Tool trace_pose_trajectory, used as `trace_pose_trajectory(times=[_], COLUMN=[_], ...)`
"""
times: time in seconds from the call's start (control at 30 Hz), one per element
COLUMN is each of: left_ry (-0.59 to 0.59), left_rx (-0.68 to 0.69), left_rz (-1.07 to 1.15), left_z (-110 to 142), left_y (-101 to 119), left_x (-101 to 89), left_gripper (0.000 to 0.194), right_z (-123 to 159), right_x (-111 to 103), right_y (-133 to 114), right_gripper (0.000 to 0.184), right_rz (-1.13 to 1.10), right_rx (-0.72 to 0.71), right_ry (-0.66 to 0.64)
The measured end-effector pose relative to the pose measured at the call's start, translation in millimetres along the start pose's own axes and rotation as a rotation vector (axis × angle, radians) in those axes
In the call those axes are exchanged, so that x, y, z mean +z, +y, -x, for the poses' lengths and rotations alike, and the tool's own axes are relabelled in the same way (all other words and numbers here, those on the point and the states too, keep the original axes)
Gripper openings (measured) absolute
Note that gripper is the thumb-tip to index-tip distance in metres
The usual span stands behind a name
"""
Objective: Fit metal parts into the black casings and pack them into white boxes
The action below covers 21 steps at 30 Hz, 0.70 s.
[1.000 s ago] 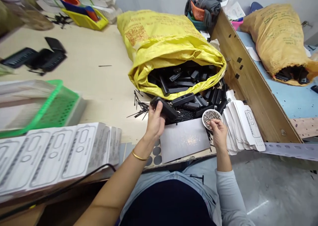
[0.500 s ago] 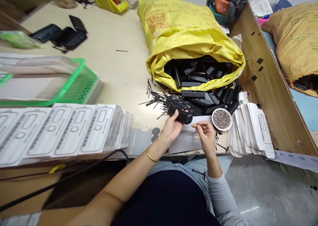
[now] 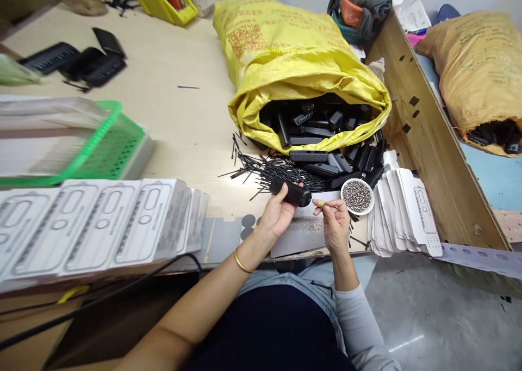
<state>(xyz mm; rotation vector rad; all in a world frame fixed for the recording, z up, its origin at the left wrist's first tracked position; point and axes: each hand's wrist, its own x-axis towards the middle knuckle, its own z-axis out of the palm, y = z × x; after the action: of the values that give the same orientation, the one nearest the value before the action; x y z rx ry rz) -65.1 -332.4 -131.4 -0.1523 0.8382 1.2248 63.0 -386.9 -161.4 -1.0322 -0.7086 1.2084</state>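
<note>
My left hand (image 3: 278,214) is wrapped round a long black plastic case (image 3: 297,193) with rounded edges, held above a sheet of paper. Just right of its end, my right hand (image 3: 336,221) is closed in a pinch. A small tan piece, perhaps a wrap on a fingertip, shows at the fingers; anything smaller between them cannot be made out. Beside this hand stands a white round dish (image 3: 358,196) full of small metal parts. Behind the case lies a heap of thin black rods (image 3: 271,169), and more black cases (image 3: 309,156) lie at the sack's mouth.
A yellow woven sack (image 3: 302,61) filled with black cases lies open towards me. White printed cards (image 3: 402,210) stand at the right, near a wooden side board (image 3: 438,121). On the left are white printed boxes (image 3: 142,221) and a green basket (image 3: 122,142). A cable (image 3: 122,289) crosses the table's front edge.
The camera view has shifted slightly, so the table things appear farther left. My right fingers have turned a little, showing more of the tan piece. The left hand keeps hold of the black case.
</note>
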Motion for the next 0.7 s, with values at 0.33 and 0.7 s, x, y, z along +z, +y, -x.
trace_pose_trajectory(times=[0.33, 0.7], left_ry=[-0.036, -0.052], left_rx=[0.012, -0.031], left_rz=[0.007, 0.000], left_z=[-2.6, 7.0], left_y=[-6.7, -8.9], left_x=[-5.6, -4.0], left_gripper=[0.016, 0.017], right_z=[5.2, 10.2], right_x=[2.6, 8.5], right_y=[0.7, 1.8], right_gripper=[0.012, 0.012], right_rz=[0.451, 0.733], right_rx=[-0.180, -0.395], right_ry=[0.149, 0.151])
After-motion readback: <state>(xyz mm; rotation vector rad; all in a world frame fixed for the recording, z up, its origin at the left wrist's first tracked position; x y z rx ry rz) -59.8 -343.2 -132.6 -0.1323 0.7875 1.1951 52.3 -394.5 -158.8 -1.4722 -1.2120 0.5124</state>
